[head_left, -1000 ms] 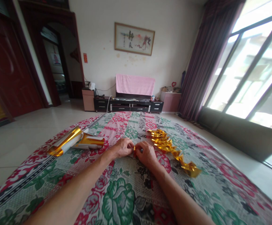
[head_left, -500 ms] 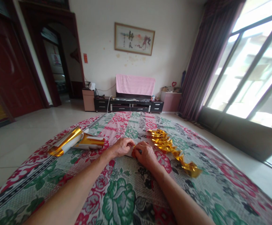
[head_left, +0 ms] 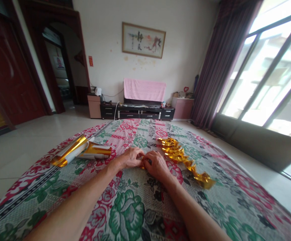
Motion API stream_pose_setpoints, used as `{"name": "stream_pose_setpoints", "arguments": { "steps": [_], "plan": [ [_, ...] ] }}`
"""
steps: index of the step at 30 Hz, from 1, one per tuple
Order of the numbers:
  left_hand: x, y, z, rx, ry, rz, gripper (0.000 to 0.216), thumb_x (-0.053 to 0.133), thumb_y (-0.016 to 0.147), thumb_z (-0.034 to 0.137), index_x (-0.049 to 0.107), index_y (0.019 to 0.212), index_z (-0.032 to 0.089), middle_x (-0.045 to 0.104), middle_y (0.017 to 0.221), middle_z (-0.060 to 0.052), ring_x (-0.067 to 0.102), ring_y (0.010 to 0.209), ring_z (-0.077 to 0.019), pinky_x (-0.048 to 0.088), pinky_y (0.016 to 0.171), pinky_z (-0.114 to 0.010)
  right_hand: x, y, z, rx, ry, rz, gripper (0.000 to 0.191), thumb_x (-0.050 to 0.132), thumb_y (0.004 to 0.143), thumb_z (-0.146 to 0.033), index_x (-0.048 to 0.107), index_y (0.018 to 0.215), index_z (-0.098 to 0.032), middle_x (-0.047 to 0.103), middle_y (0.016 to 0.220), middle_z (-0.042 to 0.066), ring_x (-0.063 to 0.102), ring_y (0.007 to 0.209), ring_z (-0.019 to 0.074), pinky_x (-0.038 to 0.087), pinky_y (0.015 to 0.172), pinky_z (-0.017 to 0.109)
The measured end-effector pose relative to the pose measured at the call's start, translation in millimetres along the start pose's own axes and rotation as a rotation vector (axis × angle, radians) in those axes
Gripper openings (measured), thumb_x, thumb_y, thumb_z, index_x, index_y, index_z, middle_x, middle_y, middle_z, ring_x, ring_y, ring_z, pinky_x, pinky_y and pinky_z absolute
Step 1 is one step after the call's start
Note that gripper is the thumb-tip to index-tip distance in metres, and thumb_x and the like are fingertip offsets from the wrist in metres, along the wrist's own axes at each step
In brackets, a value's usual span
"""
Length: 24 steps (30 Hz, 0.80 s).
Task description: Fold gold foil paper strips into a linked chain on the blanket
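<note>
Above the middle of the flowered cloth, my left hand (head_left: pixel 132 157) and my right hand (head_left: pixel 157 164) meet with bent fingers. Between them they pinch a small piece of gold foil paper (head_left: pixel 142 163); most of it is hidden by the fingers. To the right of my right hand runs a row of folded gold foil pieces (head_left: pixel 174 153), shaped like little boats and lying close together. Left of my left hand, curled gold foil sheets (head_left: pixel 71 151) with white backs rest on the cloth, one of them lying crosswise.
The patterned cloth (head_left: pixel 127 214) covers the broad surface before me. Beyond it stand a low black TV cabinet (head_left: pixel 145 113) and a pink cloth (head_left: pixel 144 89) draped over a screen. A purple curtain (head_left: pixel 213 67) and windows are on the right, a red door (head_left: pixel 12 70) on the left.
The pale underside of the paper that showed between my hands is now covered, and a bit of gold shows there. My hands have barely shifted.
</note>
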<state>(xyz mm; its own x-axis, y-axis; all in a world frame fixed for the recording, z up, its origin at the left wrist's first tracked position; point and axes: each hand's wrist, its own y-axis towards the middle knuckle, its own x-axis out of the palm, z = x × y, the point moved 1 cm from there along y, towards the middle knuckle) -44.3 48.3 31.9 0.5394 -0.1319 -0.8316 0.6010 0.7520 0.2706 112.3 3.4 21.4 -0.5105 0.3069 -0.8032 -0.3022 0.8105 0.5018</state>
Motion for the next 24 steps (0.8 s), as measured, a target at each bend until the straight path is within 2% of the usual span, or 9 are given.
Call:
{"name": "stream_pose_setpoints", "arguments": {
  "steps": [6,15,24],
  "plan": [
    [0.2,0.5,0.3,0.056,0.086,-0.026,0.026,0.059,0.068,0.029,0.065,0.091,0.018,0.060,0.085,-0.003,0.055,0.078,-0.0143,0.042,0.069,-0.022,-1.8,-5.6,2.5,0.044,-0.010,-0.043,0.012,0.055,0.078,-0.026,0.064,0.086,-0.025,0.059,0.095,0.003,0.052,0.090,0.0179,0.036,0.078,0.029],
    [2.0,1.3,-4.4,0.112,0.047,-0.079,0.033,0.059,0.069,0.026,0.062,0.100,0.017,0.059,0.094,-0.005,0.054,0.088,-0.0168,0.043,0.077,-0.024,-4.6,-9.3,7.2,0.067,0.008,-0.114,0.022,0.055,0.079,-0.031,0.057,0.099,-0.023,0.056,0.104,0.004,0.049,0.096,0.0193,0.035,0.084,0.033],
    [2.3,1.0,-7.9,0.042,-0.001,-0.068,0.039,0.062,0.061,0.026,0.062,0.100,0.020,0.057,0.090,-0.002,0.053,0.081,-0.0149,0.042,0.069,-0.022,-4.6,-11.1,11.4,0.048,0.038,-0.110,0.033,0.060,0.073,-0.031,0.055,0.105,-0.023,0.055,0.107,0.006,0.050,0.096,0.0200,0.038,0.084,0.034]
  ]
}}
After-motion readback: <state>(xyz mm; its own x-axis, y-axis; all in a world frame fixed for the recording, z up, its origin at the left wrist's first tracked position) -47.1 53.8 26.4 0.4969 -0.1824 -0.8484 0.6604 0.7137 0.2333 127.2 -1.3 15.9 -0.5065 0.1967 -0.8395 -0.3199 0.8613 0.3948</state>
